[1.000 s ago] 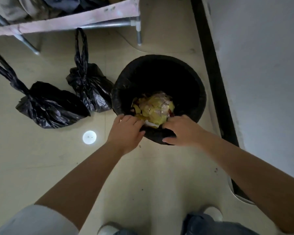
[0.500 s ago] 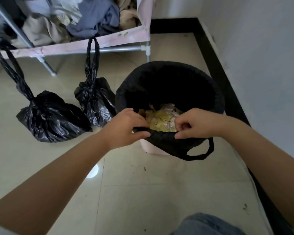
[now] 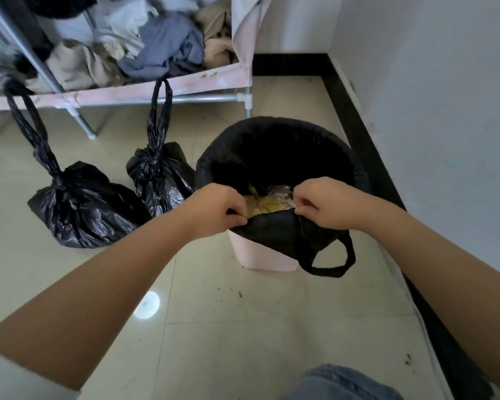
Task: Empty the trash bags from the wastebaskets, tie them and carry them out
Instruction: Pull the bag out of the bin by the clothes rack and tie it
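Where both hands pinch it, bag rim (image 3: 272, 223) between left hand (image 3: 214, 209) and right hand (image 3: 326, 203).

Bag rim (image 3: 274, 223) now off the near edge, pinched by both hands (image 3: 272, 206)

No legible text, labels or numbers anywhere.

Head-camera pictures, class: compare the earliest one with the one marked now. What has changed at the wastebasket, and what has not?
Both hands, the left hand and right hand, have pinched the near edge of the bin liner and peeled it off the pink wastebasket, so a handle loop now hangs free. The far rim is still covered. The two tied bags stay put.
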{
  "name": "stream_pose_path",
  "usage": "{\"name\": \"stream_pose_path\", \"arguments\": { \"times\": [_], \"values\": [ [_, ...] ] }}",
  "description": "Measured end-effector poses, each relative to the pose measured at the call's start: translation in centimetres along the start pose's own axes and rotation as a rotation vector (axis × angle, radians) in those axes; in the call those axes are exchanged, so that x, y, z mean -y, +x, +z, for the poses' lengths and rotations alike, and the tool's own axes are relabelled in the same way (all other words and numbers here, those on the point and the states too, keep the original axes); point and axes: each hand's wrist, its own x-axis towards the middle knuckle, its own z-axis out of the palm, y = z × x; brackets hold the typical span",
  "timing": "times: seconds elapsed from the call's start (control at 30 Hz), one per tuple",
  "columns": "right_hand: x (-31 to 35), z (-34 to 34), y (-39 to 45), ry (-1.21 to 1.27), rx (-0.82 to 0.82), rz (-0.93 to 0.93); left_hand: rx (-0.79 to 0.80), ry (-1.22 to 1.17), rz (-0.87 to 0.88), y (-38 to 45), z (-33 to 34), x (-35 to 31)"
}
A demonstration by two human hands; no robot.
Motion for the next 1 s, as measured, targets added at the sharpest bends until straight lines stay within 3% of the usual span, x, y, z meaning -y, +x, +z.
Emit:
{"name": "stream_pose_path", "arguments": {
  "times": [0.13,0.2,0.27,0.33,0.4,0.5,0.6,0.67,0.83,1.0],
  "values": [
    [-1.3,0.6,2.4,-0.201,-0.355,0.165,-0.177,0.135,-0.147,1.2,1.0,-0.4],
    [-1.5,1.5,3.2,-0.297,-0.447,0.214,-0.360,0.210,-0.105,1.2,1.4,-1.0],
    [-1.6,1.7,3.0,-0.319,-0.613,0.176,-0.445,0.229,-0.039,0.7,1.3,-1.9],
    [-1.7,1.9,1.5,-0.326,-0.743,0.122,-0.296,0.234,-0.041,0.2,1.7,-2.8],
    [-1.5,2.7,-0.9,-0.313,-0.749,0.021,-0.177,0.159,-0.111,-0.1,2.0,-2.5],
    [-0.7,3.9,-3.8,-0.363,-0.610,-0.076,-0.149,-0.034,-0.170,0.0,1.5,-2.3],
    [-1.2,5.0,-4.4,-0.397,-0.527,-0.069,-0.150,0.045,-0.163,0.2,1.9,-2.7],
    [-1.3,4.3,-4.5,-0.349,-0.542,-0.074,-0.251,0.106,-0.201,0.5,2.0,-3.2],
    [-3.2,0.3,-3.5,-0.300,-0.591,0.115,-0.428,0.164,-0.285,2.7,0.6,-3.5],
    [-5.5,-4.1,-2.1,-0.321,-0.674,0.343,-0.148,0.270,-0.266,3.3,-0.1,-4.5]
  ]
}}
